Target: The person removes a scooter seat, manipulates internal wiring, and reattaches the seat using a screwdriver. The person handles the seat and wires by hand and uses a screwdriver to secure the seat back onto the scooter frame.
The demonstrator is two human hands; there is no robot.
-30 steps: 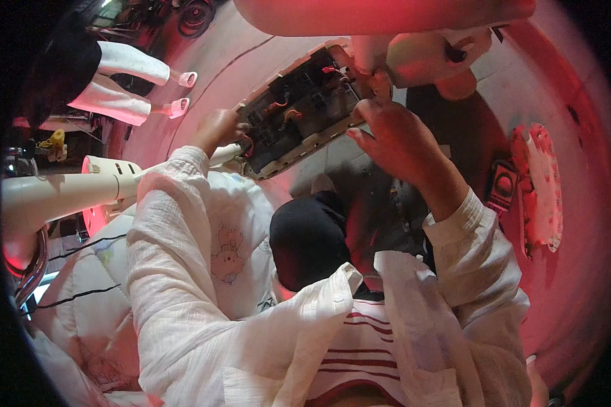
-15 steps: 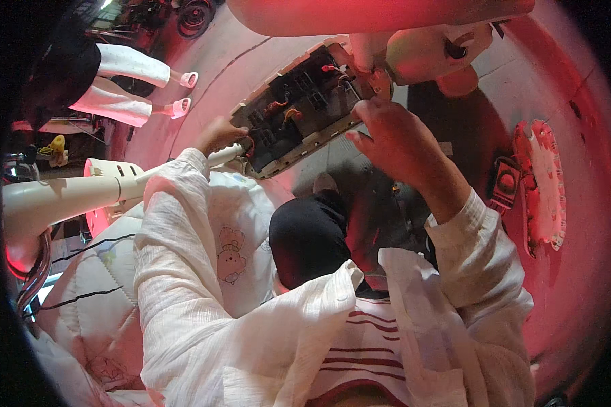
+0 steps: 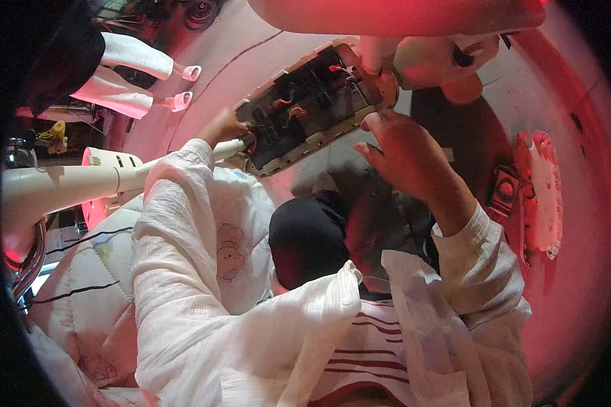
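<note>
An open, tan-rimmed housing with dark insides, coloured wires and connectors lies tilted ahead of me. At its left end, beside a white tube, my left hand has its fingers curled on the housing, partly hidden. My right hand is at the lower right edge, thumb and index finger apart; whether the fingertips touch the rim is unclear. Pale rounded parts adjoin the housing's right end, under a large overhanging pale piece.
A white jointed tube crosses at left, above a quilted cushion. A co-worker's white-trousered legs stand upper left. A scalloped pale part and a small dark device lie at right. My dark-clothed knee is below.
My right hand has shifted right and slightly down, its fingers drawing back along the housing's edge. My left hand stays at the left end, moving only slightly.
</note>
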